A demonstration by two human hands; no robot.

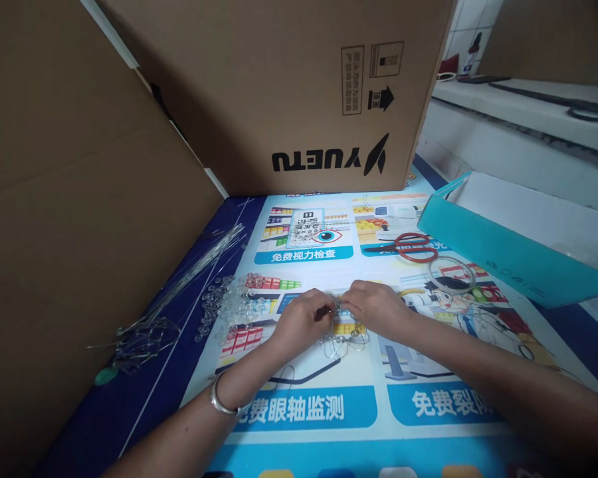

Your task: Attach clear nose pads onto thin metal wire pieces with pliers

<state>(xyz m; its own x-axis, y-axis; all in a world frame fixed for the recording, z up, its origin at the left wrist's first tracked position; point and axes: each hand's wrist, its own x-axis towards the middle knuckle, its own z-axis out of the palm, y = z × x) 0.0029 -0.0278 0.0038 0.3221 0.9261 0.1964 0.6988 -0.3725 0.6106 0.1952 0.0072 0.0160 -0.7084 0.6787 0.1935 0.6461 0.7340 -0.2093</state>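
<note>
Teal open box (503, 249): contents unclear; left hand (301, 323), right hand (377, 308): both pinching beaded wire (353, 334)

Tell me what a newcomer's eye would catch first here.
Likely the tall cardboard with upside-down YUETU lettering, standing at the back. Next, the red-handled scissors left of the turquoise box. At centre, the left hand and right hand meet, pinching fine beaded wirework.

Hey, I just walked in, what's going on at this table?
Someone's left hand and right hand are pinching a small piece of beaded wire between them. Clear beads lie loose to the left, with a bundle of wires beyond. Scissors lie to the right, near an open blue box.
</note>
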